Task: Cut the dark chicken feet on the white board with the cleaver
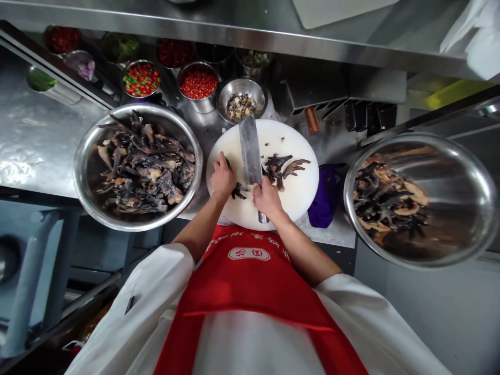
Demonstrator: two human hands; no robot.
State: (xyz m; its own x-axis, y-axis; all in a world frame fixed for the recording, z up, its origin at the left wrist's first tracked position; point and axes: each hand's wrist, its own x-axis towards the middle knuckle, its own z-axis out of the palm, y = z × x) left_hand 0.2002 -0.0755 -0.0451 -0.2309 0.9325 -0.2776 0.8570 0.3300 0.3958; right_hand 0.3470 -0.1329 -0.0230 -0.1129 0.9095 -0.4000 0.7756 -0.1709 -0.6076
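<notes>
My right hand (267, 200) is wrapped round the handle of a cleaver (250, 148). The wide blade points away from me over the round white cutting board (222, 143). At the left of the board, my left hand (224, 178) is closed on a dark chicken foot (239, 191), whose toes stick out beside the palm; my fingers hide the rest. Right of the blade lie several dark chopped chicken feet (276, 164), with a few small scraps around them.
A steel bowl (80, 172) heaped with dark chicken feet stands left. Another steel bowl (464, 187), holding chopped pieces, is at right. Behind the board are a small bowl of chopped bits (241, 105) and chopped red chillies (198, 84). A purple cloth (325, 195) lies beside the board. A steel shelf (250, 39) overhangs.
</notes>
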